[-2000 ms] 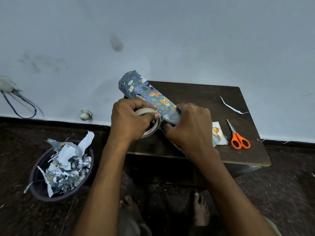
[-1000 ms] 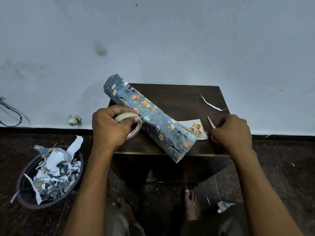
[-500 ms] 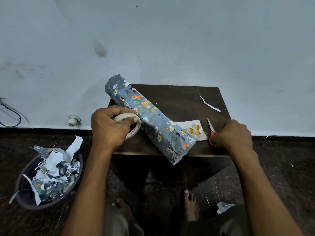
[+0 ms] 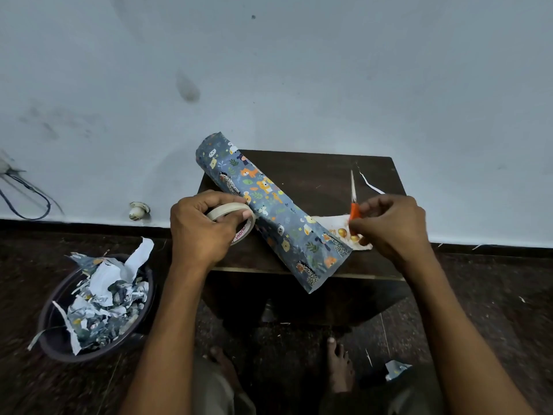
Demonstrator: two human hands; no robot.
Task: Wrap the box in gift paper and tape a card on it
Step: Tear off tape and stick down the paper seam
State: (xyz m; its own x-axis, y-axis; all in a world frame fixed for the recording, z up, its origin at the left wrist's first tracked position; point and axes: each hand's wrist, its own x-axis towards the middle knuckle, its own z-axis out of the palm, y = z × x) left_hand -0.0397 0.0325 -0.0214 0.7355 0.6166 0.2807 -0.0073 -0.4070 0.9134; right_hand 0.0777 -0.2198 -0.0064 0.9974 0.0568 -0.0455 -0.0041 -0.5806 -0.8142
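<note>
Both hands worked at a small dark wooden table [image 4: 314, 172] set against a pale wall. Left hand [image 4: 199, 232] curled round a roll of cream tape [image 4: 236, 218], thumb and fingers pinching its rim, at the table's near-left edge. Right hand [image 4: 392, 229] gripped the orange handles of a pair of scissors [image 4: 353, 205] over the table's right side, blades pointing away toward the wall; whether the blades were parted could not be told. Wrapped box [image 4: 269, 208], long and covered in blue gift paper printed with small animals, lay diagonally across the table between the two hands, its far end jutting past the table's back-left corner and its near end hanging over the front edge. Tape roll sat just beside the box's left flank. Card [image 4: 338, 227], white with gold balls printed on it, lay flat on the table, partly tucked under the box's right side and partly hidden by the right hand. Thin white paper strip [image 4: 371, 185] lay near the table's right edge. On the floor left of the table stood a dark round bin [image 4: 57, 345] heaped with paper offcuts; a small scrap [image 4: 396, 369] lay on the floor in front of the table, to its right.
</note>
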